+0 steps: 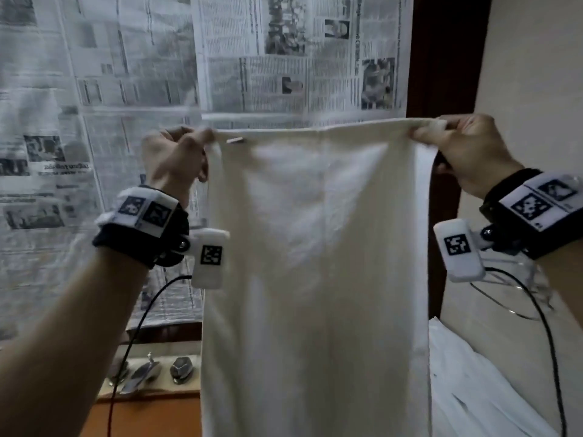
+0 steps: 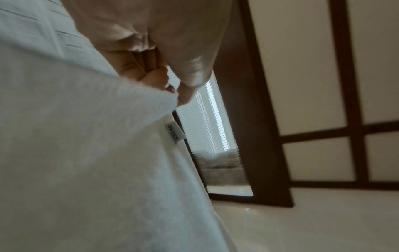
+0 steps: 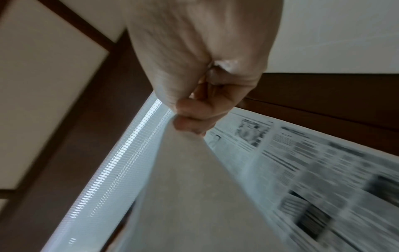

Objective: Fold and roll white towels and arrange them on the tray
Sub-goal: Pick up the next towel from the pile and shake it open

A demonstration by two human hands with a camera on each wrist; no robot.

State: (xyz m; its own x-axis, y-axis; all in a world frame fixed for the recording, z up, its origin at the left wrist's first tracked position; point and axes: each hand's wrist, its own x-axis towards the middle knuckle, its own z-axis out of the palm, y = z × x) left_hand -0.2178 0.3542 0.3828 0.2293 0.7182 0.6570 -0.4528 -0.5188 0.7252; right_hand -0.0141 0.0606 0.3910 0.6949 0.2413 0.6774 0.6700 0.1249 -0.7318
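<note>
White towel hangs flat in the air, its top edge stretched level. Left hand and right hand each pinch a top corner, well apart from the newspaper behind.

The white towel is soft matt cloth with a fine woven texture and faint creases; a small smooth label sits at its top hem. The newspaper sheets behind are thin matt printed paper. The door frame is dark smooth wood. The wrist straps are black fabric carrying white smooth plastic blocks.
</note>
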